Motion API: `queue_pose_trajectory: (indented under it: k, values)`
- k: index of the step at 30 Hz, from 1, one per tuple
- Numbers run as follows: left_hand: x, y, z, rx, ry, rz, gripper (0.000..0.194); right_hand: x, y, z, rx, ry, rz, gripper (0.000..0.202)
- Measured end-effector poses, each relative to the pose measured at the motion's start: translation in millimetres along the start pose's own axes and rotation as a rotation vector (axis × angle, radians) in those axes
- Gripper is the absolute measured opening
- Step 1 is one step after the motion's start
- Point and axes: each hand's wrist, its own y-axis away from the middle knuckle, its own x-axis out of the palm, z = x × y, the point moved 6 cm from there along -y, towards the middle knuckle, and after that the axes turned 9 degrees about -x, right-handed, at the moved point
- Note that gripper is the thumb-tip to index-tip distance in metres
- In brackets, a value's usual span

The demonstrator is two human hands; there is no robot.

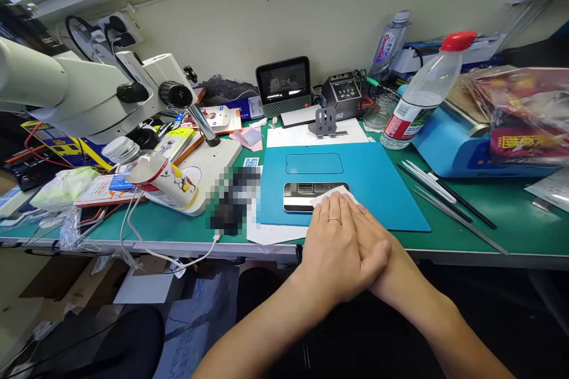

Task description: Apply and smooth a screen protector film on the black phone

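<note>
A phone (297, 196) with a shiny, reflective face lies on the blue mat (382, 189). Over its right part is a white wipe (340, 190), pressed down under both my hands. My left hand (334, 240), with a ring on one finger, lies flat across my right hand, its fingers straight and their tips on the wipe. Underneath, my right hand (377, 231) holds the wipe against the phone; most of its fingers are hidden. Farther back on the mat lies a clear, dark-edged phone-shaped sheet (314, 163).
Tweezers (462, 219) and thin tools lie right of the mat. Behind them stand a red-capped bottle (422, 95) and a blue machine (448, 142). A microscope (80, 92) overhangs the left, near another bottle (162, 177) and a white cable (178, 262). A small screen (284, 80) stands at the back.
</note>
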Motion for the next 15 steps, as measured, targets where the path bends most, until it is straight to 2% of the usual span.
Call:
queue_pose_trajectory:
  k: [4,7,10,15]
  values:
    - [-5.6,-25.0,4.3,0.033,-0.014,0.044,0.078,2.5,-13.4,-16.5,-0.025,0.046,0.051,0.097]
    - [-14.6,-32.3,12.6,0.086,-0.043,0.075,0.076,6.1,-25.9,-20.2,0.020,0.062,0.085,0.097]
    - [-25.7,-28.1,30.7,0.096,-0.052,0.086,0.073,12.9,-43.7,-9.3,0.058,0.053,0.107,0.093]
    - [-42.8,-16.3,73.6,0.015,-0.048,0.104,0.071,21.1,-86.2,27.0,0.018,-0.012,0.138,0.088]
